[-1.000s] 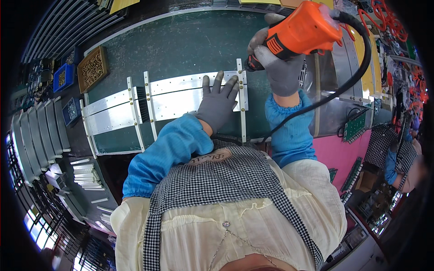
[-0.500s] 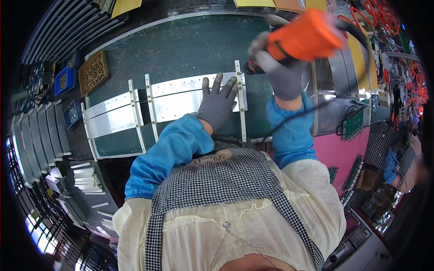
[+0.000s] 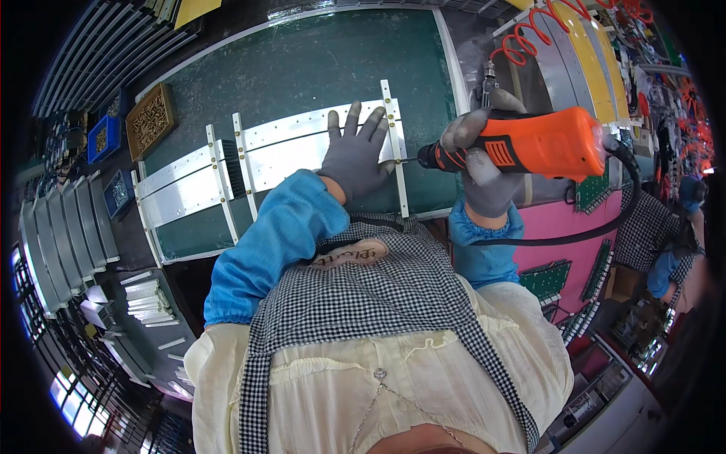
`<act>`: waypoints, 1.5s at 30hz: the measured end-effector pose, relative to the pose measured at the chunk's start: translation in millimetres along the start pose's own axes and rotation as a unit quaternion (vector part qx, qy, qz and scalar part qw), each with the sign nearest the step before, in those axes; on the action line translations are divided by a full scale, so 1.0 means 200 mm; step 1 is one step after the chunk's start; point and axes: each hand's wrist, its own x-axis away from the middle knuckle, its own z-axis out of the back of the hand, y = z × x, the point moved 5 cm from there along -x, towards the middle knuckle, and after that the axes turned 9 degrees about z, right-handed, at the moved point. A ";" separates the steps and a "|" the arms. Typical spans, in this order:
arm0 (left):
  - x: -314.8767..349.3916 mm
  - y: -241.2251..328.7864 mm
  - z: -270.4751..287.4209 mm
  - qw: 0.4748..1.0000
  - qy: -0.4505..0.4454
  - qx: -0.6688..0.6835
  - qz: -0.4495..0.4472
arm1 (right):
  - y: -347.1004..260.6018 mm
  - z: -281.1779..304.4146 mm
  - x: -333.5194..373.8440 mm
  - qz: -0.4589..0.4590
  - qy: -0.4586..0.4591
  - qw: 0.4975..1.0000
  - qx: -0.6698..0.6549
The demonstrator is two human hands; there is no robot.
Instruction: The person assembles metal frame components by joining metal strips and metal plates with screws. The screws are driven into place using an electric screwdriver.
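Observation:
My left hand [image 3: 355, 151], in a grey glove with a blue sleeve, lies flat with fingers spread on a long silver metal panel [image 3: 287, 144]. The panel rests on a green work mat [image 3: 302, 68] and is crossed by narrow white rails [image 3: 395, 144] with small screws. My right hand [image 3: 480, 166], also grey-gloved, grips an orange electric screwdriver [image 3: 537, 144]. The tool lies nearly level, its bit touching the rightmost rail beside my left fingers. A black cable runs off its rear end.
A second silver panel [image 3: 178, 189] lies to the left on the mat. Blue bins [image 3: 102, 140] and a tray of small parts [image 3: 150, 117] sit at far left, grey metal strips [image 3: 57, 242] below them. A red coiled hose [image 3: 529, 38] hangs at upper right; green circuit boards [image 3: 548, 276] lie on pink.
My right hand has brought the screwdriver down from high above the bench and turned it level, its bit now at the rightmost rail. My left hand has stayed flat on the panel.

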 end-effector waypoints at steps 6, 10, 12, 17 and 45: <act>0.00 0.00 0.01 1.000 -0.024 -0.002 -0.005 | 0.02 -0.01 0.04 -0.009 0.000 1.000 0.029; 0.01 0.00 0.00 1.000 -0.021 0.003 0.001 | 0.02 -0.04 0.06 -0.008 -0.023 1.000 0.015; 0.00 0.01 0.00 1.000 -0.014 0.004 -0.001 | 0.04 -0.06 0.08 -0.013 -0.052 0.998 0.023; 0.00 0.01 0.00 0.999 -0.028 -0.019 0.016 | 0.07 -0.08 0.11 -0.056 -0.125 0.982 0.129; 0.63 -0.93 -0.05 0.720 0.299 0.522 0.346 | -0.13 0.29 -0.12 0.076 0.224 0.968 0.082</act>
